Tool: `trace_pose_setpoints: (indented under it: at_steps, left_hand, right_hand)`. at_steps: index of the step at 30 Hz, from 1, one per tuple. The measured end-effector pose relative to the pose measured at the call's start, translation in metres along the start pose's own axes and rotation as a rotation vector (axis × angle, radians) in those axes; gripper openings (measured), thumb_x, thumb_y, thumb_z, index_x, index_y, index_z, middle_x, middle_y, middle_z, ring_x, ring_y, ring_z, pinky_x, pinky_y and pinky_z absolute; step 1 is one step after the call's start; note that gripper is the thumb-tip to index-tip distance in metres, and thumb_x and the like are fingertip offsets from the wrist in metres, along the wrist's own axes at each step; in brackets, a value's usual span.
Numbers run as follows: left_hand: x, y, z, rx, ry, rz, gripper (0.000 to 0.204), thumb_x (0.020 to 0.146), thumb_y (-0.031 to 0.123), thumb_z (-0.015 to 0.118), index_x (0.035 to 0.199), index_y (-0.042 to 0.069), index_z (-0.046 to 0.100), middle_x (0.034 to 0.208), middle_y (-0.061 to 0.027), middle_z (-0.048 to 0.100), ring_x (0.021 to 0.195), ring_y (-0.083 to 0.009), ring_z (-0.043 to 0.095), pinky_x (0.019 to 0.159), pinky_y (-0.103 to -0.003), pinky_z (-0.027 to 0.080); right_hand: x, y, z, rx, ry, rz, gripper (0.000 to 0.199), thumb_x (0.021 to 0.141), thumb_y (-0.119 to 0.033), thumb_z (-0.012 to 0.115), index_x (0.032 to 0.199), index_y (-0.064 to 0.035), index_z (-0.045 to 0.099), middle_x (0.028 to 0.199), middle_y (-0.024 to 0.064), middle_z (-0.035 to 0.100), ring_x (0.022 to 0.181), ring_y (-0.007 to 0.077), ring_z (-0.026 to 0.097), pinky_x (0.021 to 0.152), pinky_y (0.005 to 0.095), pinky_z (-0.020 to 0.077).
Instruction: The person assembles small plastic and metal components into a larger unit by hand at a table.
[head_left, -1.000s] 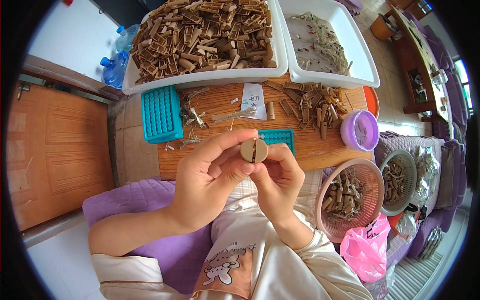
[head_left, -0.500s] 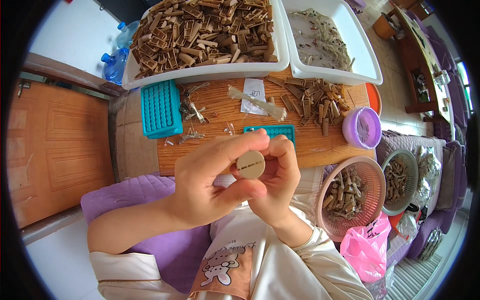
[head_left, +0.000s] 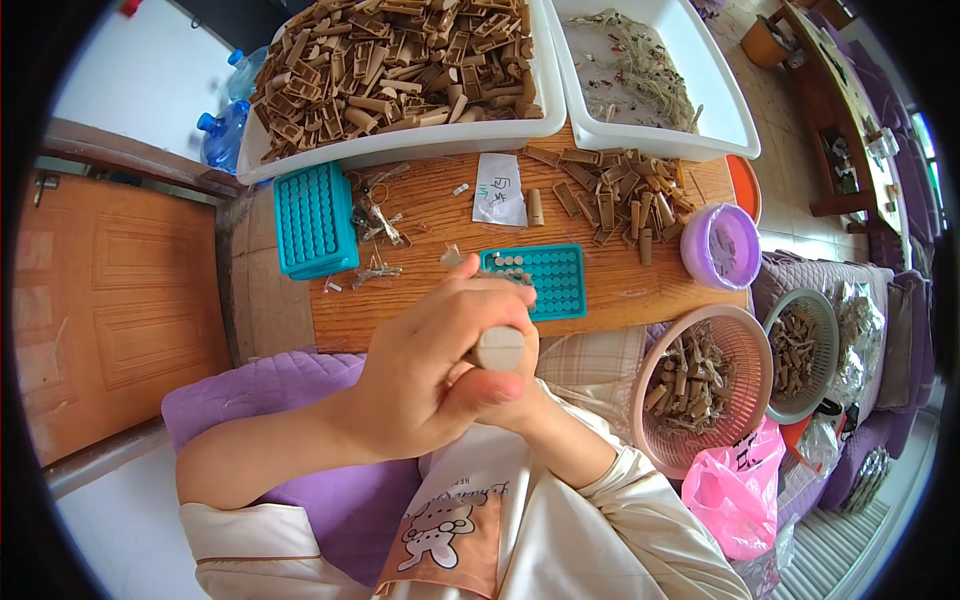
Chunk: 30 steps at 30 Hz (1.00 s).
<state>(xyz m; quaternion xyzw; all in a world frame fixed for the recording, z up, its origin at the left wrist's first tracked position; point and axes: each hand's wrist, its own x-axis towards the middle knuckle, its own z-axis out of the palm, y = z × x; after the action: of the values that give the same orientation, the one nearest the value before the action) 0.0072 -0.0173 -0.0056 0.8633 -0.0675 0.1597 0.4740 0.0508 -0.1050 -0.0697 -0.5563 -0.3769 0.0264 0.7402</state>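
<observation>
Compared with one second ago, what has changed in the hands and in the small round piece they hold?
Both hands came nearer to the camera and lower in the picture. The left hand turned over the right hand, which is now mostly hidden. The round tan piece, earlier facing the camera as a full disc, now shows only partly between thumb and fingers. The grip on it was kept. The wooden table, trays and baskets stayed in place.
</observation>
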Motion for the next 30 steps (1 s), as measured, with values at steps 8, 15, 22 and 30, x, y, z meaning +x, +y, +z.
trace_pose_setpoints:
  at_steps: [8,15,22,30]
  left_hand:
    - [0.012,-0.007,-0.013,-0.849,-0.246,-0.676,0.047,0.084,0.038,0.046,0.113,0.002,0.039,0.105,-0.0103,0.05,0.109,-0.0187,0.042,0.093,-0.035,0.032]
    - [0.005,-0.016,-0.014,-0.825,0.015,-0.648,0.045,0.08,0.032,0.054,0.112,0.004,0.04,0.104,-0.0068,0.051,0.103,-0.018,0.048,0.084,-0.029,0.039]
    - [0.015,-0.016,-0.011,-0.971,0.067,-0.865,0.04,0.08,0.029,0.056,0.11,0.007,0.041,0.103,-0.0076,0.05,0.095,-0.0203,0.053,0.083,-0.032,0.044]
    - [0.013,-0.019,-0.011,-1.013,0.022,-0.901,0.033,0.084,0.022,0.051,0.112,0.006,0.042,0.105,-0.0088,0.051,0.092,-0.0182,0.053,0.08,-0.031,0.044]
  right_hand:
    - [0.009,-0.003,-0.054,0.136,-0.522,0.402,0.032,0.083,-0.031,0.049,0.077,0.0001,0.051,0.067,0.0126,0.05,0.062,0.0265,0.052,0.054,0.0335,0.0404]
    - [0.043,-0.01,-0.173,-0.485,-0.128,0.667,0.011,0.076,-0.001,0.054,0.087,-0.001,0.058,0.077,0.003,0.057,0.063,0.0095,0.052,0.055,0.0217,0.0419]
    - [0.063,0.047,-0.285,-1.165,-0.301,0.419,0.021,0.065,-0.002,0.058,0.086,-0.0002,0.055,0.074,0.0147,0.058,0.071,0.0295,0.057,0.066,0.0338,0.0441]
    - [0.066,0.054,-0.297,-1.235,-0.495,0.622,0.02,0.067,0.0,0.054,0.087,0.0004,0.054,0.085,0.0185,0.056,0.078,0.0319,0.054,0.069,0.0368,0.0422]
